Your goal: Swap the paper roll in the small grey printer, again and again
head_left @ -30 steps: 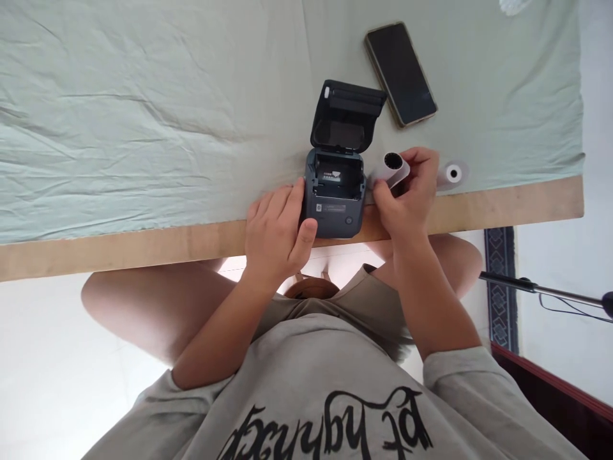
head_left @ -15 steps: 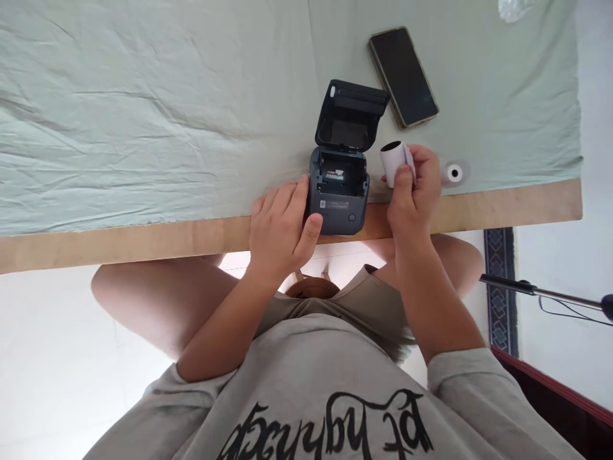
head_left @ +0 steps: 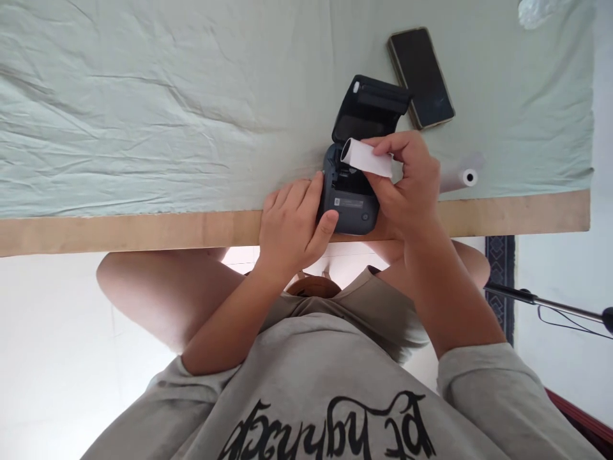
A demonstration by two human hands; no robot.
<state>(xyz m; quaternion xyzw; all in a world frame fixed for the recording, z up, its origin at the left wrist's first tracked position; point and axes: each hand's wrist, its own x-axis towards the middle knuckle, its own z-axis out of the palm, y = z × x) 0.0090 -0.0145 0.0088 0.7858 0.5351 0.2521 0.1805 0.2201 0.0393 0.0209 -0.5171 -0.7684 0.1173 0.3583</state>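
Observation:
A small dark thermal printer sits at the table's front edge with its lid swung up and back. My left hand lies along the printer's left side, fingers stretched out flat and thumb apart, touching the body near its front corner. Over the printer's exposed compartment, my right hand pinches a white paper roll between thumb and fingers. The roll is tilted, its hollow end facing left and a loose flap of paper hanging toward me. Roll and hand hide part of the compartment.
Behind and right of the printer lies a smartphone, close to the raised lid. A second roll rests right of my right hand. Clear crumpled plastic is at the far right. The light green cloth stops short of the wooden edge.
My right hand has carried the paper roll leftward from beside the printer to above its compartment. My left hand stays against the printer. The whole view has shifted slightly.

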